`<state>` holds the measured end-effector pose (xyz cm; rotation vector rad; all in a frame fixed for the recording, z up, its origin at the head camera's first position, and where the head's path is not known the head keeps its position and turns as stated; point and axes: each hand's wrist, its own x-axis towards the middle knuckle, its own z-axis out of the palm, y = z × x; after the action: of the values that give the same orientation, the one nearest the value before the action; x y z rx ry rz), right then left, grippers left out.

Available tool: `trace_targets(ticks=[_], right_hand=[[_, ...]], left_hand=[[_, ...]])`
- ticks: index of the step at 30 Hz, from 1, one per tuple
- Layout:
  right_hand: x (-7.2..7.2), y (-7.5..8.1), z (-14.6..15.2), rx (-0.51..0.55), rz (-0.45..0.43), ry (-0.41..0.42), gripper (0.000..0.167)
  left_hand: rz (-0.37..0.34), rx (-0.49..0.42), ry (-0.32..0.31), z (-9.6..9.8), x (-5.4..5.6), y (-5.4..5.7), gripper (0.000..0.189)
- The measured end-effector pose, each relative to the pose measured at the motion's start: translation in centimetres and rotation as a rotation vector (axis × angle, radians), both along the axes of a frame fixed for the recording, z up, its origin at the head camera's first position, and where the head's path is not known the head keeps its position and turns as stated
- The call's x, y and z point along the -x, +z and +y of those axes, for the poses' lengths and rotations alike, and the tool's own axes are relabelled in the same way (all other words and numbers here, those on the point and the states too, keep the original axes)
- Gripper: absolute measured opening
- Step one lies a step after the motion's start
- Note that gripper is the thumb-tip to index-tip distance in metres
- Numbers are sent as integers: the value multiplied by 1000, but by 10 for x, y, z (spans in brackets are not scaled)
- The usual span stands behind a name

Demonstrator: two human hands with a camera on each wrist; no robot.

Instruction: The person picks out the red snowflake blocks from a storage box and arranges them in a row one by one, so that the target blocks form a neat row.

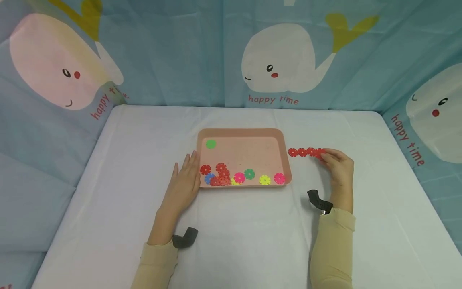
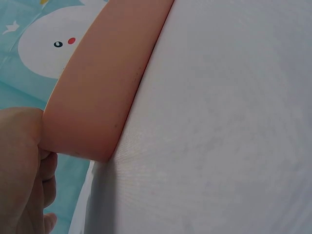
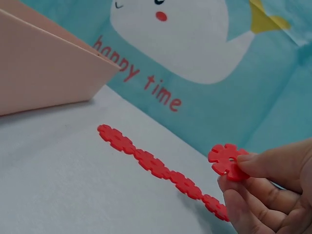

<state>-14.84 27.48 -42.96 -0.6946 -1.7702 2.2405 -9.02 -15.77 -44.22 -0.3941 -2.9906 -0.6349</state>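
Note:
My right hand [image 1: 338,166] is at the right of the pink tray [image 1: 242,132]. Between thumb and fingers it pinches a red notched snowflake disc [image 3: 226,160]. A row of red snowflake discs [image 3: 152,164], joined edge to edge, runs from these fingertips toward the tray; its near end goes behind the fingers. My left hand [image 1: 183,182] rests against the tray's left side, fingers pointing forward. In the left wrist view, that hand meets the tray's outer wall [image 2: 97,87] near a corner.
Along the tray's near side lie several loose discs: a cluster of red discs [image 1: 223,176], a blue disc [image 1: 208,179], pink disc [image 1: 239,178], green disc [image 1: 249,174] and yellow disc [image 1: 265,180]. A light green disc [image 1: 211,144] lies at its back left. White cloth [image 1: 245,233] covers the table.

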Motion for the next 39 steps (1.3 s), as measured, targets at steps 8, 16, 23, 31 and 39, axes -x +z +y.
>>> trace_targets(ticks=[8, 16, 23, 31, 39], right_hand=[[-2, -4, 7, 74, -14, -123, 13], [-2, -7, 13, 73, -40, -219, 13], [-4, -8, 15, 62, -72, -279, 13], [-2, -5, 19, 38, -125, -305, 9], [3, -6, 28, 26, -114, -254, 11]], left_hand=[[8, 10, -4, -3, 0, 1, 60], [20, 13, -6, -5, 0, 0, 60], [13, 22, 0, -7, 0, -1, 60], [-1, 12, -9, -4, 1, -2, 60], [-1, 9, -6, -1, 1, -3, 60]])
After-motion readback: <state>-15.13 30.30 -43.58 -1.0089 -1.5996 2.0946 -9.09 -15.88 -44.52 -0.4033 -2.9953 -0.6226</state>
